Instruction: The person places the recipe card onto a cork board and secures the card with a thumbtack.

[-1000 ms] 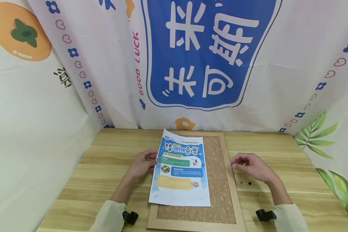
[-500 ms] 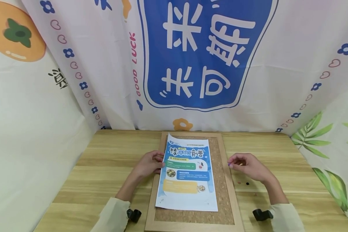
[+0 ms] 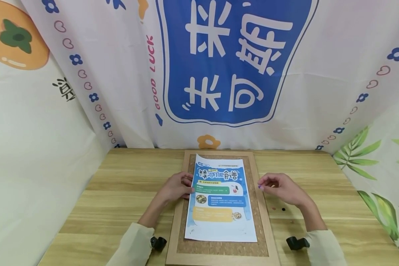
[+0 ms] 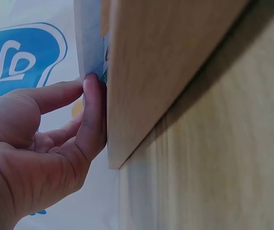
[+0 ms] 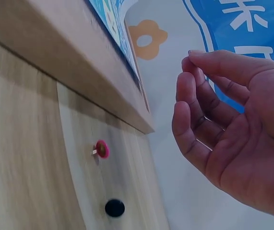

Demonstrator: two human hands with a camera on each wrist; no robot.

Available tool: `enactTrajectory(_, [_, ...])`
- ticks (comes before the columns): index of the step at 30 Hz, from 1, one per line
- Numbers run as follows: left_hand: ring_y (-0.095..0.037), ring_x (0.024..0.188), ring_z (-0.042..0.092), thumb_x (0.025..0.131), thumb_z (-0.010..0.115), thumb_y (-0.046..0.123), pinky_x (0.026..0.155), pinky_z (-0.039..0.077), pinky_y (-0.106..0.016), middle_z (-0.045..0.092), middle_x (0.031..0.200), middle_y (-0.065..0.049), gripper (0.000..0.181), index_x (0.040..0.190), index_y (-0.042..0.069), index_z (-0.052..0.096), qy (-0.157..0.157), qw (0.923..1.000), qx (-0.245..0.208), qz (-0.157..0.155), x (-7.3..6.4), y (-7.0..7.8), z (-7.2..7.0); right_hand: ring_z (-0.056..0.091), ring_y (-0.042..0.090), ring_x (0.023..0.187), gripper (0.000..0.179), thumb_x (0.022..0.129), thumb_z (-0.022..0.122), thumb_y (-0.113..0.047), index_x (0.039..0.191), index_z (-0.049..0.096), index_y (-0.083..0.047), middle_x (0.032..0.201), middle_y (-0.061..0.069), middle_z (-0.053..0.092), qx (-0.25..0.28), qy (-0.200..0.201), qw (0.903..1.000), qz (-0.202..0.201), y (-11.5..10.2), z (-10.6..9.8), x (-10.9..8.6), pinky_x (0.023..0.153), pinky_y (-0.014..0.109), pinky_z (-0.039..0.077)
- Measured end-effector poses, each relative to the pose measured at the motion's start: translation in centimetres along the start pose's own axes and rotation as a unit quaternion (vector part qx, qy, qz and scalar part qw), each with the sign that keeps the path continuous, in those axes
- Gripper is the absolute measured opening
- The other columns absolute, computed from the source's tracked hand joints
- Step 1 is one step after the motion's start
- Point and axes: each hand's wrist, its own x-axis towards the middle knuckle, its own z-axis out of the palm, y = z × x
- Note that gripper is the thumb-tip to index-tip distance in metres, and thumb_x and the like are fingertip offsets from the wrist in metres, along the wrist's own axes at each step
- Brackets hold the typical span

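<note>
A printed sheet of paper lies over the cork board, its top left corner curling up. My left hand pinches the sheet's left edge between thumb and fingers; in the left wrist view the fingers lie against the side of the wooden frame. Off the board's right side, my right hand holds a small purple thumbtack at its fingertips. In the right wrist view that hand mostly hides the tack, with thumb and forefinger together and the other fingers curved.
Right of the board, a pink thumbtack and a black one lie on the wooden table. A printed cloth hangs along the table's back edge. Each sleeve has a black wrist camera near it.
My left hand and the sheet have moved right across the board, so the sheet now lies within the frame's left side. The right hand, with the tack, has come slightly closer to the board.
</note>
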Motion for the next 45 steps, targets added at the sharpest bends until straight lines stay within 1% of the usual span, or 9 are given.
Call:
enactTrajectory(11, [-0.022,0.083,0.071,0.093,0.075,-0.008,0.068,0.065,-0.033,0.069,0.108,-0.017,0.05,0.139,-0.002,0.059,-0.013,0.9996,0.026,0.002,0.2,0.4,0.8,0.064,0.023,0.094,0.013,0.102,0.071,-0.013,0.112,0.074,-0.004,0.102,0.011,0.072,0.008,-0.012,0.9999,0.007,-0.8,0.6,0.9,0.079,0.026,0.056])
enactTrajectory(14, [-0.022,0.084,0.072,0.092,0.075,-0.007,0.067,0.065,-0.033,0.069,0.109,-0.018,0.051,0.14,-0.001,0.058,-0.017,0.9993,0.034,0.003,0.2,0.4,0.9,0.064,0.024,0.094,0.015,0.102,0.071,-0.013,0.113,0.073,-0.003,0.102,0.011,0.072,0.013,-0.015,0.9998,0.006,-1.1,0.8,1.1,0.078,0.026,0.056])
enactTrajectory(22, [-0.023,0.085,0.072,0.092,0.075,-0.009,0.068,0.066,-0.033,0.068,0.11,-0.019,0.053,0.142,-0.002,0.057,-0.03,0.9988,0.036,0.009,0.5,0.2,0.8,0.064,0.024,0.094,0.015,0.102,0.072,-0.011,0.113,0.074,-0.002,0.103,0.014,0.072,0.019,-0.018,0.9996,-0.001,-1.2,1.2,1.5,0.078,0.026,0.056])
enactTrajectory(26, [-0.024,0.086,0.072,0.092,0.075,-0.008,0.068,0.066,-0.033,0.068,0.111,-0.02,0.055,0.143,-0.002,0.056,-0.035,0.9984,0.043,0.006,0.5,0.4,0.7,0.064,0.025,0.095,0.015,0.102,0.072,-0.012,0.114,0.074,-0.003,0.105,0.012,0.073,0.013,-0.018,0.9997,0.004,-1.3,1.4,1.9,0.08,0.025,0.056])
enactTrajectory(30, [-0.024,0.085,0.073,0.093,0.075,-0.008,0.069,0.066,-0.033,0.068,0.112,-0.019,0.054,0.143,-0.002,0.057,-0.029,0.9984,0.048,-0.002,0.5,0.6,0.7,0.064,0.023,0.094,0.015,0.102,0.072,-0.013,0.114,0.075,-0.003,0.104,0.007,0.073,0.006,-0.018,0.9998,0.003,-1.4,1.8,2.5,0.081,0.025,0.056])
enactTrajectory(33, [-0.022,0.082,0.073,0.094,0.075,-0.007,0.068,0.066,-0.033,0.069,0.111,-0.018,0.052,0.142,-0.001,0.058,-0.02,0.9982,0.056,-0.006,0.6,0.7,0.7,0.064,0.022,0.092,0.014,0.103,0.072,-0.013,0.113,0.075,-0.003,0.102,0.006,0.073,0.004,-0.019,0.9998,-0.005,-1.5,2.2,3.0,0.08,0.024,0.055])
enactTrajectory(36, [-0.021,0.079,0.073,0.094,0.075,-0.006,0.066,0.066,-0.032,0.07,0.109,-0.017,0.049,0.14,0.0,0.059,-0.016,0.9978,0.064,-0.003,0.7,0.6,0.6,0.064,0.022,0.092,0.014,0.103,0.072,-0.013,0.112,0.075,-0.003,0.101,0.005,0.073,0.004,-0.02,0.9998,-0.004,-1.6,2.5,3.4,0.079,0.025,0.055])
enactTrajectory(41, [-0.02,0.075,0.072,0.095,0.075,-0.005,0.064,0.065,-0.031,0.071,0.107,-0.016,0.047,0.139,-0.001,0.06,-0.011,0.9972,0.073,0.004,0.9,0.6,0.5,0.062,0.024,0.094,0.013,0.103,0.072,-0.015,0.112,0.076,-0.006,0.102,0.004,0.071,-0.001,-0.023,0.9997,0.008,-1.9,3.1,4.2,0.081,0.025,0.055])
enactTrajectory(45, [-0.019,0.074,0.072,0.096,0.074,-0.005,0.064,0.064,-0.031,0.072,0.106,-0.016,0.045,0.139,-0.002,0.06,-0.004,0.9966,0.081,0.011,0.9,0.8,0.4,0.062,0.024,0.094,0.013,0.103,0.072,-0.014,0.112,0.076,-0.007,0.102,0.004,0.071,-0.004,-0.027,0.9996,0.005,-2.4,3.4,5.1,0.082,0.025,0.054])
